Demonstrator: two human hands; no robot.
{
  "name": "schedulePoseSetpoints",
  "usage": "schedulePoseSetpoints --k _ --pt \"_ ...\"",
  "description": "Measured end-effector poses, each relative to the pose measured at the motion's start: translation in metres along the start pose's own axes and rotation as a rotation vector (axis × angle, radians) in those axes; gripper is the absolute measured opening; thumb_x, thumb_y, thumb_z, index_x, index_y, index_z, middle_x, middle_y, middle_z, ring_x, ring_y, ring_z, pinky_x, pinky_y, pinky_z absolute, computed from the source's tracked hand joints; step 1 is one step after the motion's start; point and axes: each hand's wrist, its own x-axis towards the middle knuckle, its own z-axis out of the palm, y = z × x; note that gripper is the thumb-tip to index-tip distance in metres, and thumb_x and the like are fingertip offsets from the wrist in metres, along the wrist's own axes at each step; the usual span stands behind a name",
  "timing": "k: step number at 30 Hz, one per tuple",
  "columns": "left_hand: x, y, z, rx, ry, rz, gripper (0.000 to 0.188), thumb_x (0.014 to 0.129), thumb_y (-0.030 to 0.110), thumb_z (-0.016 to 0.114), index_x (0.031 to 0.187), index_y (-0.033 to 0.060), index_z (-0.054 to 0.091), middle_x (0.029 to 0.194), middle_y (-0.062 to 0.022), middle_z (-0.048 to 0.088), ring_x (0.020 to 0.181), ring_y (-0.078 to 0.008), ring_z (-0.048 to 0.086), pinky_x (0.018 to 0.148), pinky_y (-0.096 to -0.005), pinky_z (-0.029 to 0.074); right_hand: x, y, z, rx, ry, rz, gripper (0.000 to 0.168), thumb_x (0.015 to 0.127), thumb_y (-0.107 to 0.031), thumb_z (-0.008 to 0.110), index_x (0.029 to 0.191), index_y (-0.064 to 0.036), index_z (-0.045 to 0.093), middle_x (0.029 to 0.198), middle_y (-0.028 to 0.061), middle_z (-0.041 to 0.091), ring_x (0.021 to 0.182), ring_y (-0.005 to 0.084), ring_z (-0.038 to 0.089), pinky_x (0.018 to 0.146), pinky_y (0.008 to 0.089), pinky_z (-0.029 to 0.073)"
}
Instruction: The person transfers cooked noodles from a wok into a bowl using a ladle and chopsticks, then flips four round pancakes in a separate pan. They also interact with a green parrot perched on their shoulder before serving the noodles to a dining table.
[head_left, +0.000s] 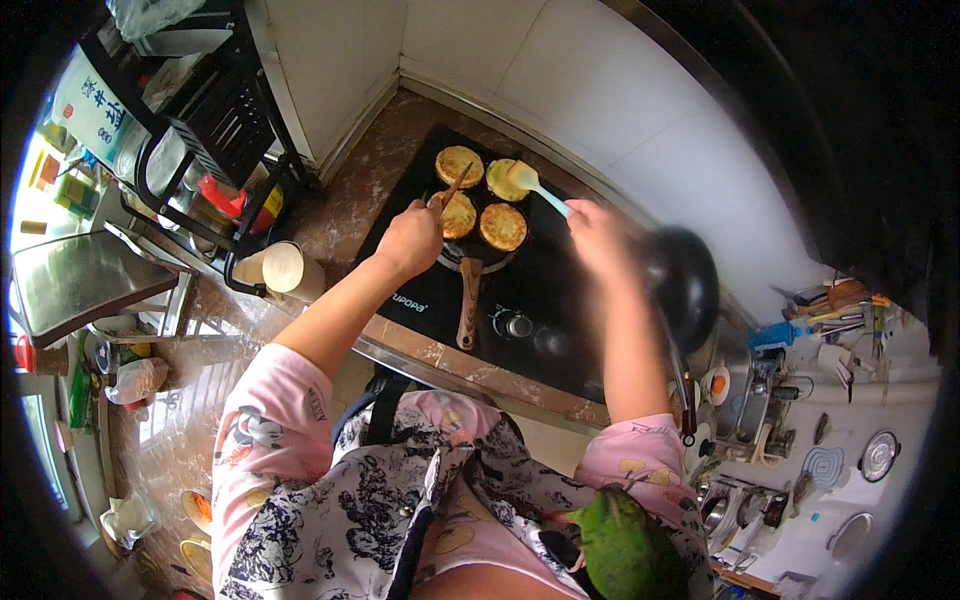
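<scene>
Several round browned cakes (503, 227) lie in the cups of a dark multi-cup frying pan (480, 261) with a wood-patterned handle pointing towards me. My left hand (412, 238) grips a brown stick-like utensil (459, 183), possibly chopsticks, whose tip is over the left cakes. In my right hand (600, 240), which is blurred, is the light-blue handle of a spatula (551, 201); its cream head rests against or just above the upper right cake. The pan stands on a black glass hob (420, 281) with a round knob (517, 324).
A black wok (681, 289) stands right of the hob by the tiled wall. At left are a black metal rack (225, 127), a pale cylindrical container (283, 268) and a metal cleaver-like panel (90, 281). A green bird (630, 544) perches on my clothing at lower right.
</scene>
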Motion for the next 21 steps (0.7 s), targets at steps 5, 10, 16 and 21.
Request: schedulePoseSetpoints --k 5,10,16,21 --pt "0.006 0.003 0.003 0.144 -0.055 -0.044 0.041 0.083 0.006 0.042 0.122 -0.0038 0.042 0.102 -0.0226 0.055 0.087 -0.0375 0.059 0.074 -0.0412 0.05 -0.006 0.022 -0.01 0.01 0.023 0.053 0.028 0.086 -0.025 0.048 0.107 -0.01 0.06 0.091 0.0144 0.063 0.086 0.0287 0.061 0.076 0.0358 0.046" --pt "0.007 0.017 0.007 0.006 0.075 0.012 0.032 0.084 0.009 0.044 0.113 -0.0042 0.048 0.102 -0.0244 0.056 0.085 -0.0378 0.059 0.072 -0.0423 0.05 -0.007 0.026 -0.004 -0.082 0.134 -0.014 0.027 0.085 -0.024 0.049 0.107 -0.012 0.059 0.093 0.0163 0.063 0.089 0.0331 0.06 0.077 0.0396 0.046" --pt "0.02 0.034 0.021 -0.05 -0.047 -0.011 0.026 0.084 0.014 0.045 0.102 -0.0033 0.052 0.089 -0.0246 0.06 0.083 -0.0386 0.059 0.072 -0.0436 0.048 0.002 0.02 0.007 -0.194 0.157 -0.07 0.025 0.084 -0.02 0.049 0.104 -0.01 0.058 0.092 0.0159 0.063 0.087 0.034 0.06 0.076 0.043 0.047" --pt "0.027 0.036 0.024 -0.146 -0.113 -0.06 0.026 0.083 0.018 0.047 0.095 -0.0038 0.056 0.09 -0.0247 0.06 0.087 -0.0383 0.058 0.076 -0.0438 0.046 0.008 0.015 0.011 -0.262 0.194 -0.138 0.024 0.082 -0.018 0.051 0.102 -0.009 0.059 0.088 0.0157 0.063 0.081 0.0336 0.06 0.074 0.0441 0.047"
